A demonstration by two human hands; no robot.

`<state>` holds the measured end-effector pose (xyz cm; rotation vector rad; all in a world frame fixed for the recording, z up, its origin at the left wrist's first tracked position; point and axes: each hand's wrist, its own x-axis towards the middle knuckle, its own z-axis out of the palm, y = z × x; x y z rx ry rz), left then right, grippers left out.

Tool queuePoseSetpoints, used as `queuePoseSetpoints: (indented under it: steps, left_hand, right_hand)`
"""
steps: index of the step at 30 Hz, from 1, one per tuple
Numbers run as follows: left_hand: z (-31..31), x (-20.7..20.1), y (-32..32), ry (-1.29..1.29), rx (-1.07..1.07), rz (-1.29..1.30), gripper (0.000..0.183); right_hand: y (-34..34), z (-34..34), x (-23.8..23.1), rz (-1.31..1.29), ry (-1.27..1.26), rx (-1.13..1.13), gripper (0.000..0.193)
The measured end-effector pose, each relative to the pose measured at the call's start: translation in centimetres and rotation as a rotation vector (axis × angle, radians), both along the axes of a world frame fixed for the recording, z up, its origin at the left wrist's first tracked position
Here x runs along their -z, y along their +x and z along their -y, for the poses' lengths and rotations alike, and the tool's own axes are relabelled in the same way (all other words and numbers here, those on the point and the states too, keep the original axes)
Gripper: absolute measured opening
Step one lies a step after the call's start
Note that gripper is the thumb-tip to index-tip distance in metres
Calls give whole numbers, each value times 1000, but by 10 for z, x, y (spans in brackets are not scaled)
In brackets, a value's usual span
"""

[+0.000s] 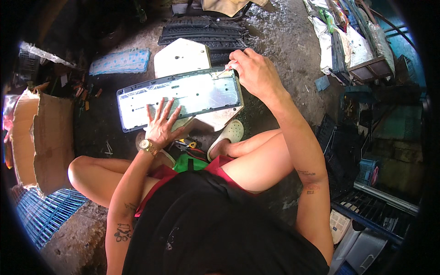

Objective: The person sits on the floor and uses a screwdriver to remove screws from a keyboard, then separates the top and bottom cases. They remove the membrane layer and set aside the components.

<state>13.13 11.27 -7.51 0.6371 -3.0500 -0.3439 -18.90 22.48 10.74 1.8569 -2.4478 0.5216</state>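
Note:
An opened keyboard [137,118], with a black frame and a pale, shiny membrane sheet inside, lies slightly tilted across a white angular board or low stool [181,55] in front of me. My left hand [161,126] rests flat on the lower left part of the sheet, fingers spread, holding nothing. At the keyboard's upper right corner, my right hand [256,73] is closed around what looks like a screwdriver [225,71]. Its thin shaft points down at a small board area in that corner. The palm side of this hand hides most of the handle.
Several black keyboard parts [201,34] are stacked beyond the stool. A blue patterned pad [120,62] lies to their left. Yellow-handled pliers [188,144] lie between my feet. A cardboard box [52,137] and blue wire crate [50,211] stand left; filled sacks [360,46] lean far right.

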Motion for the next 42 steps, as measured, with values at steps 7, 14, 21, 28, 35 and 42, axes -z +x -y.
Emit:
queuePoseSetpoints:
  steps: [7, 14, 21, 28, 35, 42]
  left_hand:
    - [-1, -1, -1, 19, -6, -22, 75]
    - [-1, -6, -3, 29, -10, -9, 75]
    - [-1, -5, -4, 53, -17, -8, 75]
    - [0, -7, -8, 53, -24, -17, 77]
    - [-7, -25, -11, 88, -60, -4, 77]
    - [-9, -31, -80, 212, -101, -379, 56]
  right_hand:
    - [-5, 5, 6, -19, 4, -24, 15]
    - [-8, 9, 8, 2, 35, 2, 16]
    - [-16, 5, 5, -1, 85, 12, 16]
    - [-28, 3, 8, -60, 159, -18, 10]
    - [-23, 9, -1, -89, 125, -176, 13]
    - [-15, 23, -7, -7, 239, -249, 18]
